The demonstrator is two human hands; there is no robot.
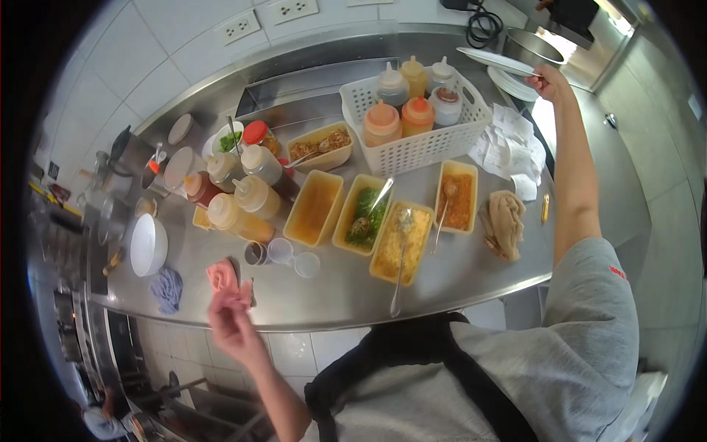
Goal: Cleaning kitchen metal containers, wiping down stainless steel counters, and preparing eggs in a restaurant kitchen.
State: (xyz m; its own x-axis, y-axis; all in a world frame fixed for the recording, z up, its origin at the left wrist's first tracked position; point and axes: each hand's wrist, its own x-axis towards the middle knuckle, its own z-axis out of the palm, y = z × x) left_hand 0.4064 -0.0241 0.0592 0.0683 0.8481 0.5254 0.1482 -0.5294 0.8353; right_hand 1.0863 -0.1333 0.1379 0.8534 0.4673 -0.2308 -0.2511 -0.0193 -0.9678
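My right hand [545, 83] grips the rim of a white plate [497, 61], tilted above a stack of white plates [511, 84] at the back right. At the front left my left hand [229, 320] is blurred, by a pink cloth [223, 276] near the counter's front edge; whether it touches the cloth I cannot tell. Between the hands stand tubs of chopped green herbs [371, 210], yellowish minced food [407, 237], orange-brown food [456, 201] and brown liquid [314, 207]. Spoons rest in several of them.
A white perforated basket [425, 149] holds squeeze bottles. More squeeze bottles [257, 196] stand left of the tubs, near a white bowl [149, 245] and a blue cloth [166, 290]. Paper slips [511, 149], a beige cloth [505, 224] and a metal pot [533, 47] are at the right.
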